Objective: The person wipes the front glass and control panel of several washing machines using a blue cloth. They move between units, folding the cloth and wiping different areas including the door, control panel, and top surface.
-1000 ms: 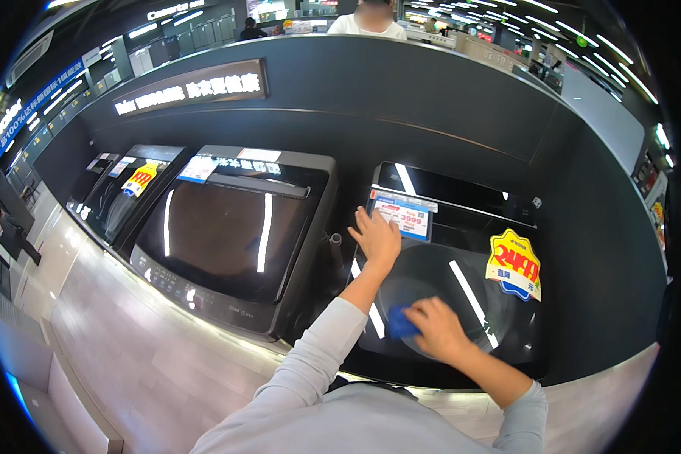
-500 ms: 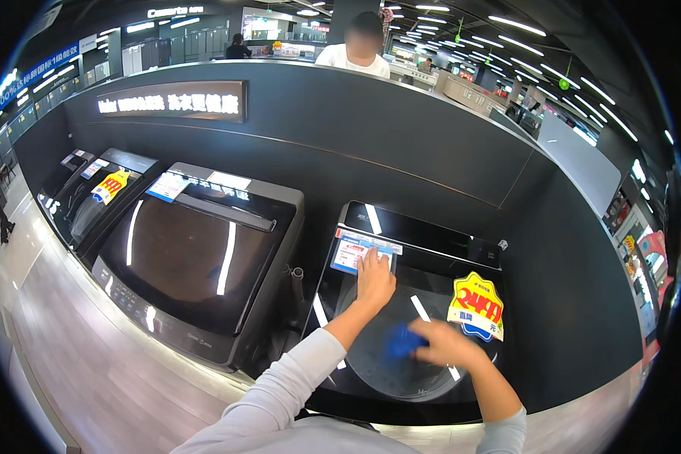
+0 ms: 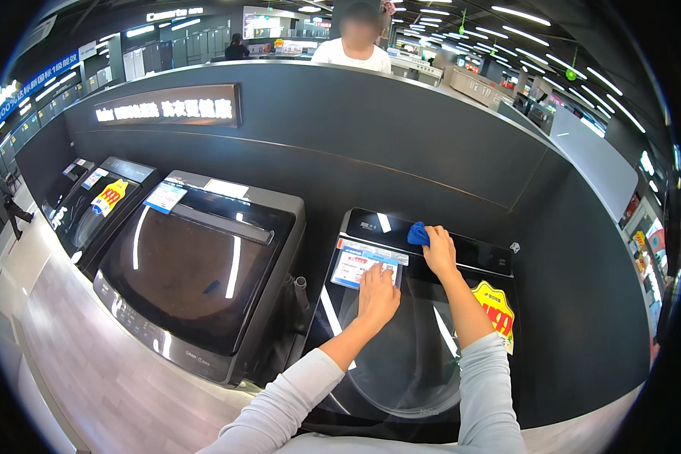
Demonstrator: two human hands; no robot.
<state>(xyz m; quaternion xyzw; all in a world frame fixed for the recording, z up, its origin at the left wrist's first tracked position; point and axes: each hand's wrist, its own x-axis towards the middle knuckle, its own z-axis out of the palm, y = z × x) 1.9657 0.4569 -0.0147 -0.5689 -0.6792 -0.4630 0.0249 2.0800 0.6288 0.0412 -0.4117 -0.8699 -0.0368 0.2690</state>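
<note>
The blue cloth point(image 3: 418, 234) is presenting a matt, creased textile surface. The black washing machine point(image 3: 378, 352) is showing a smooth, glossy, glass-like lid. The brown-lidded washer point(image 3: 185, 276) is displaying a glossy tinted top. The partition point(image 3: 340, 151) is appearing smooth and matt. The floor point(image 3: 129, 393) is exhibiting a wood-look plank finish. The sleeves point(image 3: 488, 371) are showing matt fabric.

A lit sign point(image 3: 166, 107) glows on the dark partition point(image 3: 371, 113), a white-shirted person point(image 3: 352, 57) behind it, ceiling lights point(image 3: 521, 16) beyond
</note>
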